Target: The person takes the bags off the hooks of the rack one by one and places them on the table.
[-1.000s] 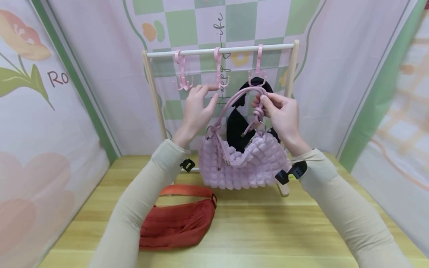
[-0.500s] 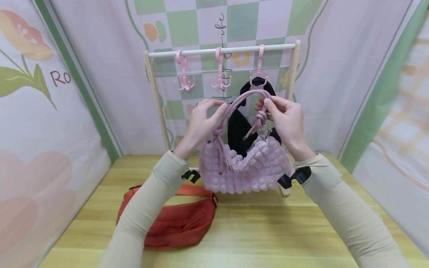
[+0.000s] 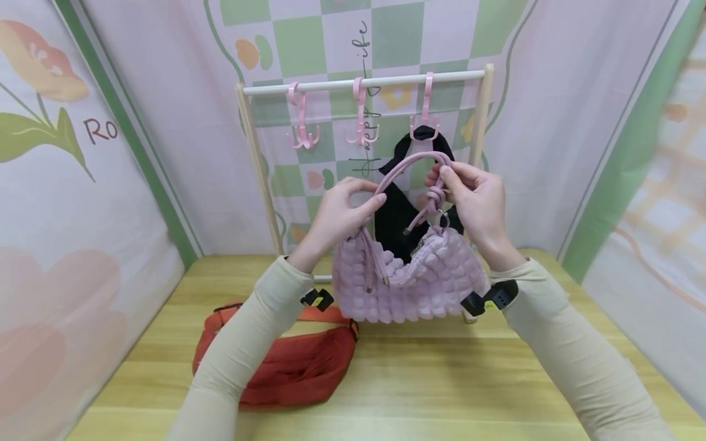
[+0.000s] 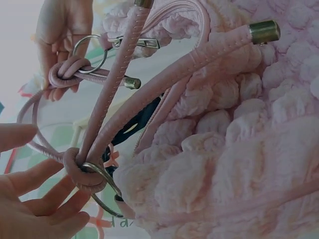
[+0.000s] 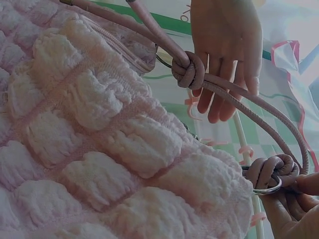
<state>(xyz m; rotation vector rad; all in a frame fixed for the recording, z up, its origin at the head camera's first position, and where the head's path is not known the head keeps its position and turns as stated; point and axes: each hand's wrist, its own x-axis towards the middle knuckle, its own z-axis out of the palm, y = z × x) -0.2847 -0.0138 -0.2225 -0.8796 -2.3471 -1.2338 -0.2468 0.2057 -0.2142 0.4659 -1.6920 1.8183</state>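
Note:
A pale pink, puffy handbag (image 3: 410,288) hangs from its corded handle in front of the rack. My right hand (image 3: 478,202) pinches that handle (image 3: 410,160) just above the right knot, thumb in front. On the left, my left hand (image 3: 344,211) reaches around the other side of the handle; in the left wrist view its fingers (image 4: 55,194) are nearly straight beside the left knot (image 4: 82,172), the thumb apart from them. Behind the handbag, a black bag (image 3: 397,214) hangs by its strap from the right pink hook (image 3: 426,110).
The rack has a white rail (image 3: 331,85) with two more pink hooks, the left hook (image 3: 301,119) and middle hook (image 3: 360,116), between wooden posts. A red-orange waist bag (image 3: 303,361) lies on the wooden table (image 3: 419,380), partly under my left forearm. Printed curtains enclose the table.
My left hand has come down from near the middle hook to the left part of the handle. My right hand, still pinching the handle, has lowered the handbag slightly and shifted right.

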